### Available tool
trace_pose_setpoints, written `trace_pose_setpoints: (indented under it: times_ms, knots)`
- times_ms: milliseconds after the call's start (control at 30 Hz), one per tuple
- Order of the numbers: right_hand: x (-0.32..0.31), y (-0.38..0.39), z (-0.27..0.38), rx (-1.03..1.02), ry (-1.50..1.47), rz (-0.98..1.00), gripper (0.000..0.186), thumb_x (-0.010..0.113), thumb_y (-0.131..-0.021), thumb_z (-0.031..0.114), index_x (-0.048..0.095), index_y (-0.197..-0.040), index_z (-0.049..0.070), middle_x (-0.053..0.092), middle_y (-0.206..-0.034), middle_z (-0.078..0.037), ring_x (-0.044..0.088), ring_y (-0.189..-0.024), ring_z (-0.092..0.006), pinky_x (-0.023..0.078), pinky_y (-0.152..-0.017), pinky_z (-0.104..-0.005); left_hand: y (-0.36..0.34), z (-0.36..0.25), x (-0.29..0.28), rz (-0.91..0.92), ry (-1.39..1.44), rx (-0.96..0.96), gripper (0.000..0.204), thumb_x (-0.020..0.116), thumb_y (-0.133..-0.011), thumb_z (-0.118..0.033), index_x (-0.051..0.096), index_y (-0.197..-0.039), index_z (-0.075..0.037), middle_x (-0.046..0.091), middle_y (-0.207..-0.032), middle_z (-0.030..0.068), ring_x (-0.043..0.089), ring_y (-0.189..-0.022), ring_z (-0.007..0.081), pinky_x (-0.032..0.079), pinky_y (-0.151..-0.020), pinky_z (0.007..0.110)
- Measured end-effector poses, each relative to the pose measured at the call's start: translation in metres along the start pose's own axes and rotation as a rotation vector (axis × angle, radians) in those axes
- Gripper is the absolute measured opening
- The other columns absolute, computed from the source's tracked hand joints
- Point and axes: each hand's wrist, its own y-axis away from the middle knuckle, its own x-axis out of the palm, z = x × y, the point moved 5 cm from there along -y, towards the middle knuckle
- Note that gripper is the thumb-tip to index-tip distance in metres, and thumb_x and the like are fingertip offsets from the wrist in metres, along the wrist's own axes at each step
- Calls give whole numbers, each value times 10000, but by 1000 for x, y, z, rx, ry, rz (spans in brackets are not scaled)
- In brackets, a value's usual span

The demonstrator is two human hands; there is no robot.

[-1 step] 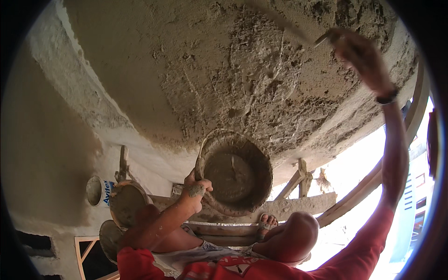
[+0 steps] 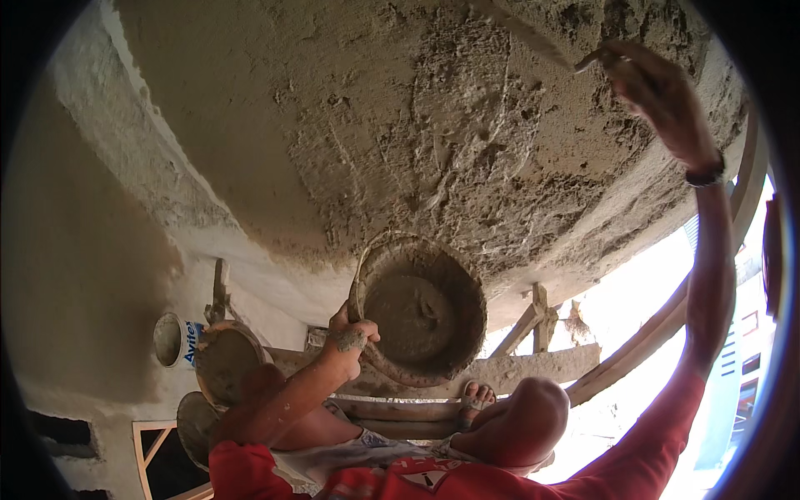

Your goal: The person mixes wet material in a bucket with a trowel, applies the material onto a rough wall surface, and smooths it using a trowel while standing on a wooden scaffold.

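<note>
My left hand (image 2: 353, 340) is closed on the left rim of a mortar-caked bucket (image 2: 468, 287) and holds it up in front of the wall. Wet grey mortar (image 2: 398, 321) lies inside, with a small ridge on its surface. High on the right, my right hand (image 2: 664, 108) is wrapped round the handle of a trowel (image 2: 527, 35). The blade points up and left, close over the rough, patchy mortar on the wall (image 2: 462, 108). Whether the blade touches the wall I cannot tell.
Wooden planks (image 2: 533, 367) run below the bucket, with my foot (image 2: 477, 396) on them. At the left stand a white pail (image 2: 169, 340) and a second mortar-filled bucket (image 2: 229, 367). A long curved-looking pole (image 2: 637, 346) and timber braces (image 2: 542, 321) are at the right.
My right hand and the trowel have shifted slightly to the right. The mortar's surface in the bucket looks different, while my left hand and the bucket stay in place.
</note>
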Motion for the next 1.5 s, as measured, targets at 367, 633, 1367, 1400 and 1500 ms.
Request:
trace_pose_setpoints:
  times_ms: [367,633,1367,1400,1500]
  knots:
    - [209,143,95,-79,319,677,284,501,-902,304,602,-1021,67,592,-958,-112,611,-857,-234,543,-624,-337,-7,1,9,31,7,81,531,568,-613,2,531,-1143,-14,508,-727,14,479,-645,128,422,-626,271]
    - [299,190,110,-299,63,717,309,555,-789,211,571,-1088,132,591,-936,-132,650,-739,-281,552,-618,-379,-1,-5,-3,55,111,205,512,567,-659,-4,517,-1168,-19,489,-695,13,442,-583,114,389,-563,276]
    - [140,-5,40,-151,-220,213,227,503,-929,93,601,-1129,47,666,-856,-150,582,-589,-119,490,-441,-200,-1,-9,-38,-108,150,134,332,545,-652,25,547,-979,-30,500,-668,14,467,-577,119,385,-559,259]
    - [114,-15,39,-183,-207,91,221,504,-930,98,605,-1122,55,666,-877,-145,588,-605,-116,489,-441,-196,-2,-9,-37,-118,128,137,322,545,-653,24,548,-971,-28,504,-672,16,469,-582,119,386,-560,260]
    - [95,-13,60,-100,-193,175,195,495,-927,88,607,-1084,58,656,-952,-127,600,-653,-115,467,-434,-187,4,-15,-42,-132,128,117,324,548,-647,16,548,-968,-24,509,-677,19,467,-587,120,384,-555,267]
